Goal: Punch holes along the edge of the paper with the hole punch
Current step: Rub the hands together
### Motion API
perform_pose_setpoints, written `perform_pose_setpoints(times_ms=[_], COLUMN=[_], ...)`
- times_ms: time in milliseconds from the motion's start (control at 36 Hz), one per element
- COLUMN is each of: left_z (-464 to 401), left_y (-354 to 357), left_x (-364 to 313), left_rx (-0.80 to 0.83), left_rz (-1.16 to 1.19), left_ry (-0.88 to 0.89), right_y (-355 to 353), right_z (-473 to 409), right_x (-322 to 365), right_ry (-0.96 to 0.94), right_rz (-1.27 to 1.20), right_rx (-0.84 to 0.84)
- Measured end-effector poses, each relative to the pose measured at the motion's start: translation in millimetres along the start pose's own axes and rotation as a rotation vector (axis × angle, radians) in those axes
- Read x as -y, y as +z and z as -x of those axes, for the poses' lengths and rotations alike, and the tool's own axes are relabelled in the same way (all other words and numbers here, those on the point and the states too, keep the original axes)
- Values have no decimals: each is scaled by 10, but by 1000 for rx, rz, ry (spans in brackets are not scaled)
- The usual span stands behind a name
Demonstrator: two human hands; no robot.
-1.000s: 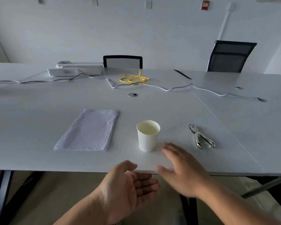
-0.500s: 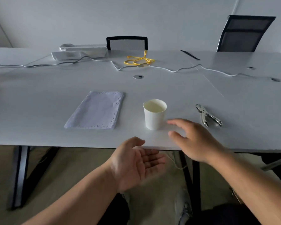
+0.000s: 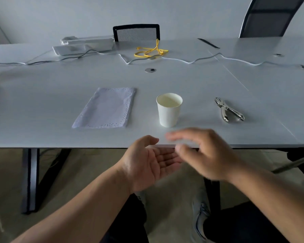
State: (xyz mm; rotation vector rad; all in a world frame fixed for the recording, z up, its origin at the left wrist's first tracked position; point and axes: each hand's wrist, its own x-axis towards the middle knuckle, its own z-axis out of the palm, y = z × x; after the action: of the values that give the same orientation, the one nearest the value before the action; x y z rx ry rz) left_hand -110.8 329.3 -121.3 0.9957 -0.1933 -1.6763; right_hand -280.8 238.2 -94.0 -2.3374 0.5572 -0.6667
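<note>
A pale sheet of paper (image 3: pixel 105 108) lies flat on the white table (image 3: pixel 42 120), with small holes along its top, right and front edges. The shiny metal hole punch (image 3: pixel 227 109) rests on the table to the right, untouched. My left hand (image 3: pixel 147 162) is held palm up just below the table's front edge, fingers apart, holding nothing. My right hand (image 3: pixel 204 153) is blurred, at the table edge above the left fingers, fingers spread and holding nothing. Both hands are well short of the paper and the punch.
A white paper cup (image 3: pixel 169 109) stands upright between paper and punch. Further back lie a yellow cord (image 3: pixel 151 50), a white cable (image 3: pixel 191 61) and a white device (image 3: pixel 84 45). Two black chairs (image 3: pixel 136 32) stand behind the table. My legs and a shoe show under the edge.
My right hand has pulled back from the table near the cup toward the edge, over my left palm. The camera view has tilted down. Paper, cup and punch have not moved.
</note>
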Motion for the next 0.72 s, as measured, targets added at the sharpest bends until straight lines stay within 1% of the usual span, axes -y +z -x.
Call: perform_pose_setpoints(times_ms=[28,56,111,167,222,306,361,417,472,556,583,639,722], left_z=[1,4,22,32,35,74,116,170,217,287,290,257,107], left_y=[-4,-5,5,14,4,-2,30,83,176,380,462,623,820], left_x=[0,3,4,9,14,6,-51,-172,-385,-780,-915,-1134,-1339], left_rx=[-10,-21,-37,-36,-10,46,69,91,110,126,134,120,15], left_rz=[16,28,30,36,26,-4,-5,41,65,61,38,-46,-276], left_ry=[-5,-6,-4,-8,-13,-10,9,56,128,269,322,433,601], right_y=[-67,-111,-90,45,162,206,168,73,-73,-251,-300,-354,-418], right_z=[-55,-97,-95,-6,99,166,112,9,-150,-402,-482,-620,-797], right_x=[-53,-100,-154,-149,-74,17,8,-32,-82,-125,-131,-134,-130], right_ry=[31,74,142,83,-7,32,73,119,152,220,248,298,326], right_rz=[62,149,277,296,212,-24,-150,-309,-449,-563,-607,-621,-568], right_rx=[-49,-40,45,121,192,235,157,15,-148,-363,-400,-453,-526])
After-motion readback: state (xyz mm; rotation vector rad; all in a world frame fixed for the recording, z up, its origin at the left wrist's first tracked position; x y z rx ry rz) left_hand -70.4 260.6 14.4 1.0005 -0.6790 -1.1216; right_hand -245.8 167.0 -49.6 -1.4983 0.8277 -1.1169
